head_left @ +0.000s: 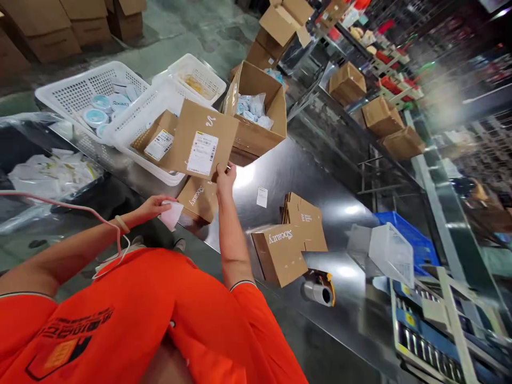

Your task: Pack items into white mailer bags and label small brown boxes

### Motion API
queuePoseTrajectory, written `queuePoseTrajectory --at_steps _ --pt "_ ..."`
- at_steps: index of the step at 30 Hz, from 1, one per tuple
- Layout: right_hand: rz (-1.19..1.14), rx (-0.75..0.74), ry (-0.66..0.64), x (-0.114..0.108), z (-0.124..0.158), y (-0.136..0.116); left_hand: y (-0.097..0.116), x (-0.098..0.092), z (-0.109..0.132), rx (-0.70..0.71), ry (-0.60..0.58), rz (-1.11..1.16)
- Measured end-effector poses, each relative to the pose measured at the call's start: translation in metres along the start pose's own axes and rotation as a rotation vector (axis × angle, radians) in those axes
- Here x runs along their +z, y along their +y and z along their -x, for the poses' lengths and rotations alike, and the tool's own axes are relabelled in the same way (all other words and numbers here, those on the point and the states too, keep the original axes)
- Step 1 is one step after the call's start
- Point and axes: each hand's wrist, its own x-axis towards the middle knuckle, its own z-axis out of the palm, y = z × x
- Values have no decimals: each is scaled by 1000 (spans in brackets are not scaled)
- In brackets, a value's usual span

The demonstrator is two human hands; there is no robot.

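My left hand (158,207) pinches a small white paper slip (172,215) near the table's front edge. With my right hand (226,175) I grip the lower right corner of a brown cardboard box (186,125), whose face carries a white printed shipping label (203,153). It is tilted over a white plastic basket (176,178), where another labelled carton (149,128) lies. Beneath my hands, a printed carton (200,200) rests on the metal table (240,205). A loose white label (262,197) lies to the right of my right hand.
A perforated basket (56,93) holds round blue-lidded tubs. An open carton (260,140) contains bagged items. Further right are flat stacked cartons (280,253), a tape dispenser (318,292) and a clear bin (390,253). A pink-white cable (86,208) runs past my left arm.
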Motion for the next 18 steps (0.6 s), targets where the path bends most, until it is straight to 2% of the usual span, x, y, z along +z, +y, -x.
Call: queuePoseTrajectory --at_steps 2,4,7,10,13,18 --pt "74 -108 -77 25 5 -20 3 -9 9 -34 -59 28" --pt "136 -209 -101 36 27 -33 5 -17 18 -44 -60 44" --pt "85 -270 -132 31 72 -43 4 -25 28 -51 8 59" --pt "12 -284 -155 23 105 -49 1 -26 34 -60 20 71" --pt "-11 -282 -135 20 118 -57 0 -23 36 -65 -3 76" --pt "5 -309 -134 14 122 -65 3 -18 37 -74 -32 66"
